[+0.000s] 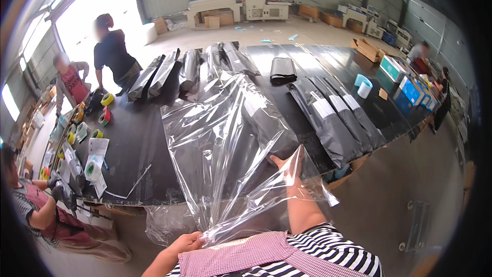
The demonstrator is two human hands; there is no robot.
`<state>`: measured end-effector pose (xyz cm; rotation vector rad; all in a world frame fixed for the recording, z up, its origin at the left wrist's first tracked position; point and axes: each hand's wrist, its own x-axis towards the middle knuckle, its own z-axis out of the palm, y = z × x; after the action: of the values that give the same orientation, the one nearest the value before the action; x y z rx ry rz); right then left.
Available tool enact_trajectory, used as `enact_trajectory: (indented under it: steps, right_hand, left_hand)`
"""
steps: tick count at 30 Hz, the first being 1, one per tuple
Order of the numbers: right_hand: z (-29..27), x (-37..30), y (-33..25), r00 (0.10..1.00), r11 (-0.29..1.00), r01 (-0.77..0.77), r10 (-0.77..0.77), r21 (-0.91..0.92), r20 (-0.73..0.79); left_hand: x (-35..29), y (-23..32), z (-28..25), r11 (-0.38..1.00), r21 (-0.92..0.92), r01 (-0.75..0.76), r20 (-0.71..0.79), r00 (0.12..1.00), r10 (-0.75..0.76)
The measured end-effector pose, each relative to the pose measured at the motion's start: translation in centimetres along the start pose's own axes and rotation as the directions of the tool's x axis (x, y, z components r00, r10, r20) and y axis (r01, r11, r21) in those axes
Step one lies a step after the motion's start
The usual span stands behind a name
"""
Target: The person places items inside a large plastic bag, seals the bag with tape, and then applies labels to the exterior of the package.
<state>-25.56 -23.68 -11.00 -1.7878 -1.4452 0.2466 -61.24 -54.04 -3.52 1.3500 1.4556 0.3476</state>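
Left hand point(187, 243) pinching clear film point(200, 128), right hand point(292, 163) at the near end of a dark package point(269, 125)

Black surface point(136, 161) stretches out ahead of both hands, biggest item. Clear film next: wide crinkled sheet, spread from beyond the right hand back to the left hand, where it bunches into tight folds. Left hand: thumb and fingers pressed together on the gathered edge. Film also lies over the right forearm.

Co-worker point(43, 210) in striped top and pink apron, well left of the left hand, gloved hands at a dark bundle.

Dark package sits under the film, running away from the right hand, which is at its near end, thumb spread from the fingers; can't tell if it grips. Three dark packages with white labels point(330, 120) lie side by side, right of the right hand. Row of dark packages point(189, 72) farther out, beyond both hands.

Folded dark bundle point(283, 66), straight beyond the right hand, well apart. White paper sheet point(97, 147), left of and beyond the left hand. Smallest: blue and white rolls point(364, 88), far right of the right hand; red tape roll point(104, 118), out past the left hand to its left.
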Motion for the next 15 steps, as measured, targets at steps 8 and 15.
enact_trajectory:
  steps: [8,15]
  right_hand:
    - [-13.7,-11.2,4.8,0.729,0.691,0.625,-0.348,-0.364,0.59]
    - [-26.5,2.7,1.6,0.289,0.911,-0.141,-0.336,0.387,0.897]
  left_hand:
    - [3.4,-12.7,8.8,0.705,-0.501,-0.503,-0.622,0.775,0.111]
    - [3.0,-10.5,11.5,0.582,-0.517,-0.628,-0.77,0.638,0.004]
